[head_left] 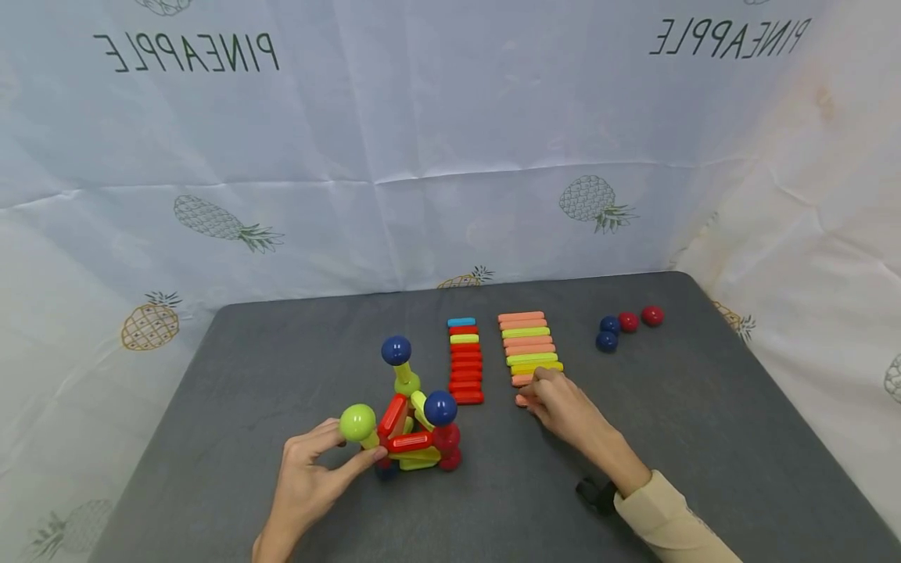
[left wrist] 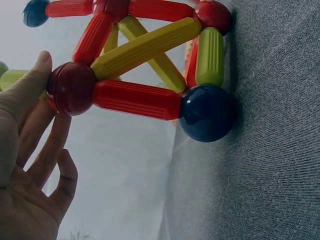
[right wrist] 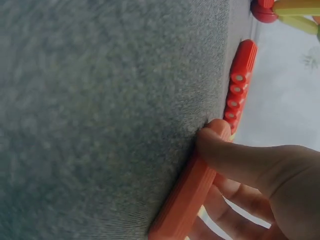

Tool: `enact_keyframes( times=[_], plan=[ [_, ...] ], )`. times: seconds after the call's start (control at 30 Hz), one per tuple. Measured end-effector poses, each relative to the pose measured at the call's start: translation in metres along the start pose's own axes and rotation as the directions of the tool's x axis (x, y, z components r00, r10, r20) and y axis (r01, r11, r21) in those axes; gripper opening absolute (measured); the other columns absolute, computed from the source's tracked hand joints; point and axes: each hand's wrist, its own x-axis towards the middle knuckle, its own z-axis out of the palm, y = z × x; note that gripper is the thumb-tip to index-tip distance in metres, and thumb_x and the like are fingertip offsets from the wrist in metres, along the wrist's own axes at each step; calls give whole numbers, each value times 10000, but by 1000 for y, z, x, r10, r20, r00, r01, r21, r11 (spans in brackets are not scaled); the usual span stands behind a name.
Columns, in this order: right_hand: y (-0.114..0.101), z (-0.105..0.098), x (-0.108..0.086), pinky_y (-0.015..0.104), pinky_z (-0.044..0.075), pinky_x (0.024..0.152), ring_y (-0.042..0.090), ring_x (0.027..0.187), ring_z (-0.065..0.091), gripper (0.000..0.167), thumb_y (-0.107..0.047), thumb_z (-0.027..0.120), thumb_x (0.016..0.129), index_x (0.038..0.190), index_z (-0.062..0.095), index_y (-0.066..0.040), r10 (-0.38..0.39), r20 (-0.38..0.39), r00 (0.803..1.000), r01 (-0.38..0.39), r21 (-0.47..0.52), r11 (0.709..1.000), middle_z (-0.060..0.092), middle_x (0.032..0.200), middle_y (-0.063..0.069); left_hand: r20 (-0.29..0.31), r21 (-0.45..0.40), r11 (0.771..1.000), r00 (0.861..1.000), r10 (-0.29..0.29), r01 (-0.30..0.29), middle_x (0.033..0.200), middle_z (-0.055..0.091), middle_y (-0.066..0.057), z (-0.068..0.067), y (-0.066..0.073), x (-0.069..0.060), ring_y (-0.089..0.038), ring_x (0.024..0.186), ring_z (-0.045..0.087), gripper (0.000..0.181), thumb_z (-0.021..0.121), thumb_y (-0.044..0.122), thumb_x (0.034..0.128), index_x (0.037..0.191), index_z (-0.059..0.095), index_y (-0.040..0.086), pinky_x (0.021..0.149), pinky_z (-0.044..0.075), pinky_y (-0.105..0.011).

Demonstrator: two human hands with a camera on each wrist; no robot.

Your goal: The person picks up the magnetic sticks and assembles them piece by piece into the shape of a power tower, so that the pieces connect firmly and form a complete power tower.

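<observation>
pinching the ball-and-rod frame (head_left: 411, 443) with left hand (head_left: 310, 473), likely for steadiness on the surface (head_left: 493, 500); pinching an orange rod (right wrist: 190, 192) with right hand (head_left: 566, 410), beside lined-up rods (head_left: 529, 349) (probably for easy picking).

Grey table (head_left: 704, 438): rods (head_left: 529, 349), balls (head_left: 629, 321), structure (head_left: 411, 442)

Balls (left wrist: 207, 114) — glossy, smooth | rods (left wrist: 137, 100) — ridged plastic | tabletop (head_left: 176, 453): matt, clothlike

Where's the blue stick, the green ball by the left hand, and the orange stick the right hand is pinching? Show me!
Blue stick (head_left: 461, 322): head view, middle of its length.
Green ball (head_left: 357, 422): head view, middle of its round surface.
Orange stick (right wrist: 186, 197): right wrist view, on its ridged side.
</observation>
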Motion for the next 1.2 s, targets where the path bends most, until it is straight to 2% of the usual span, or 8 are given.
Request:
enact_keyframes(
  times=[0.27,0.37,0.53,0.67,0.8,0.9,1.03,1.2],
  plan=[
    [4,-1,-2,274,546,681,109,737,559,235,-59,840,816,1040,769,-44,11,64,998,-13,35,999,708,902,41,-8,12,1000,1000,-1,1,857,756,3,0,1,0,-2,785,638,372,943,27,645,964,783,130,754,514,-124],
    [3,-1,-1,235,524,634,78,704,550,208,-79,800,868,1067,764,-30,7,80,997,-13,65,998,725,911,51,-4,23,999,1000,-22,22,848,748,31,0,0,-1,4,761,615,360,943,35,651,951,781,150,723,498,-127],
    [-8,-14,6,152,392,536,11,595,457,108,-103,743,927,1005,760,-29,12,81,997,-25,162,986,644,720,-12,10,46,997,998,-61,61,844,740,69,1,0,-2,-10,749,612,342,941,58,668,946,780,177,709,498,-141],
    [-31,-41,16,175,435,561,24,611,482,73,-54,752,884,952,746,-76,-4,28,1000,-3,238,971,561,675,-63,15,63,994,996,-87,86,849,741,83,0,1,-1,2,754,613,343,943,75,671,952,781,184,709,504,-142],
    [-58,-70,27,213,556,674,31,684,588,201,-33,769,844,1033,766,-103,-57,-128,990,96,324,941,571,682,-93,10,56,996,997,-77,76,843,742,67,0,0,-1,-4,743,602,349,943,61,665,955,782,167,692,497,-150],
    [-81,-89,36,241,600,733,26,713,652,202,-31,774,843,1029,768,-108,-106,-277,955,216,405,889,594,685,-85,8,52,996,997,-73,72,842,741,70,0,0,-1,-1,738,597,354,943,58,665,958,781,173,687,494,-151],
    [-112,-109,47,270,619,747,48,737,682,230,5,772,823,1038,764,-76,-134,-399,907,354,552,755,712,803,-15,6,51,996,997,-71,71,842,742,73,0,0,-1,5,741,607,359,942,55,665,955,778,187,696,503,-144],
    [-145,-116,57,281,623,764,78,830,727,269,15,769,822,1081,726,-42,-165,-396,903,410,682,606,757,957,63,-3,34,999,1000,-31,31,819,742,42,0,0,0,-22,717,607,359,937,25,659,947,777,167,682,497,-157]
  ],
)
